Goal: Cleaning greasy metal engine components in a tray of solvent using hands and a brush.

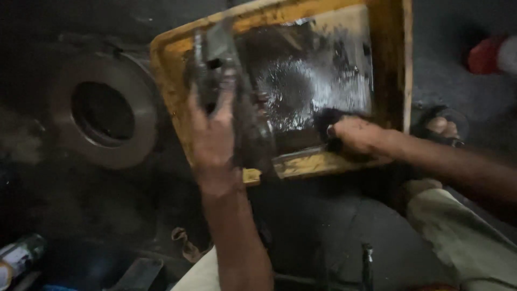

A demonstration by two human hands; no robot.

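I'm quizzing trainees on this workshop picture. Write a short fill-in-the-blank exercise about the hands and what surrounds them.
1. The left hand holds a grimy dark metal part above the ____ plastic tray.
2. The right hand presses a black ____ into the tray's oily liquid.
3. Left of the tray lies a round metal disc with a central ____.

Missing words: yellow; brush; hole

Pretty dim spot, floor (334, 226) was dark and oily. A round metal disc (105, 110) with a big centre hole lay on it, red-and-white thing (493, 54) way off in the corner.
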